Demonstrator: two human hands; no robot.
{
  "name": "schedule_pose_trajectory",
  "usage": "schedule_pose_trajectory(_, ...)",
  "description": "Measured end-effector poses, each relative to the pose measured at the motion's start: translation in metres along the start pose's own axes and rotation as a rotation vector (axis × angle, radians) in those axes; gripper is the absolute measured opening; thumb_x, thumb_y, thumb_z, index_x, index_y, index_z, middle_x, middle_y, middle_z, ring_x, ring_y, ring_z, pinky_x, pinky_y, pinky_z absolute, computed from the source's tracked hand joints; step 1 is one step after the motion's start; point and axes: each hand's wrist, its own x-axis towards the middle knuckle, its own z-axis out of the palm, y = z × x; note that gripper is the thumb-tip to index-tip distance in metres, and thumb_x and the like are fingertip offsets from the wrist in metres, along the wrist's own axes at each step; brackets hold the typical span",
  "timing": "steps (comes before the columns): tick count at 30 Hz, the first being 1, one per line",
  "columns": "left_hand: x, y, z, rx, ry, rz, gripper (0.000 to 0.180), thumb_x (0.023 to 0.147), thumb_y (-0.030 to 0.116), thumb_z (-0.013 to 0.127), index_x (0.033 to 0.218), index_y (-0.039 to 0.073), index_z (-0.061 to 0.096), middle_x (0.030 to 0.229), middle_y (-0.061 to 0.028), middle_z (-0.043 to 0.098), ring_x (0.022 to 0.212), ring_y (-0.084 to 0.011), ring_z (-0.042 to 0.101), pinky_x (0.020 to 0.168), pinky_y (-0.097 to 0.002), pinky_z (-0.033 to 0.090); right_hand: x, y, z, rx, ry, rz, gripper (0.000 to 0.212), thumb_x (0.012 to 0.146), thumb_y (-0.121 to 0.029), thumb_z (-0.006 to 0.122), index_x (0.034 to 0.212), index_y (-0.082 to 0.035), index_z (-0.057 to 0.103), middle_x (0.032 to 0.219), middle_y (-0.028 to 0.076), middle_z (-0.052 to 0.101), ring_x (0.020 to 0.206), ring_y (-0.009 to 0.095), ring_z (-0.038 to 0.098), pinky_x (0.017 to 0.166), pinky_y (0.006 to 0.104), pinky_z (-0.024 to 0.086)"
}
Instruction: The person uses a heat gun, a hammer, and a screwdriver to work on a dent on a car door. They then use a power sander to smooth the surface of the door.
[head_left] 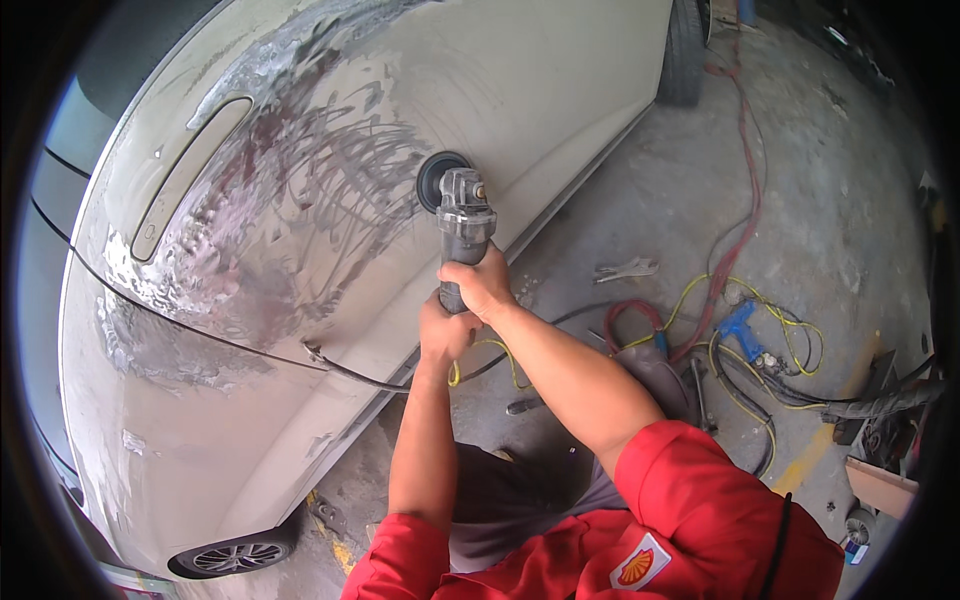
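Observation:
An angle grinder (465, 225) with a grey body and a dark round disc (441, 181) is held against the side of a beige car (480, 90). My right hand (484, 284) wraps round its body, nearer the head. Lower down, my left hand (445, 328) closes round the rear of the same tool. The disc lies at or very near the panel; I cannot tell if it is spinning. Left of it, a scuffed patch (330, 190) of grey and reddish bare areas with curved scratch marks spreads around the door handle (192, 180).
A black cable ends in a metal clamp (316, 352) at the door seam. On the concrete floor (830, 170) lie a red hose (745, 215), yellow cord (823, 350), a blue tool (738, 326) and a pale metal hand tool (627, 270). Car wheels (235, 556) stand at both ends.

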Motion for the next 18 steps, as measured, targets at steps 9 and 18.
schedule_pose_trajectory(9,-0.002,0.009,-0.013,0.057,-0.015,0.030,0.038,0.059,0.008,0.071,0.094,-0.005,0.064,0.078,-0.0088,0.068,0.066,-0.0178,0.064,0.059,-0.0332,0.050,0.002,-0.008,0.008,-0.069,-0.013,0.074,0.032,0.064,-0.017,0.078,0.086,0.001,0.063,0.079,0.008,0.066,0.073,0.021,0.064,0.072,0.0367,0.053)
schedule_pose_trajectory(18,0.001,0.007,-0.018,0.104,-0.061,0.055,0.039,0.060,0.008,0.071,0.096,-0.005,0.065,0.075,-0.0081,0.068,0.060,-0.0178,0.063,0.054,-0.0326,0.048,-0.003,-0.016,0.011,-0.082,0.037,0.188,0.046,0.063,-0.018,0.078,0.100,0.004,0.063,0.093,0.013,0.070,0.083,0.024,0.068,0.077,0.0381,0.055)
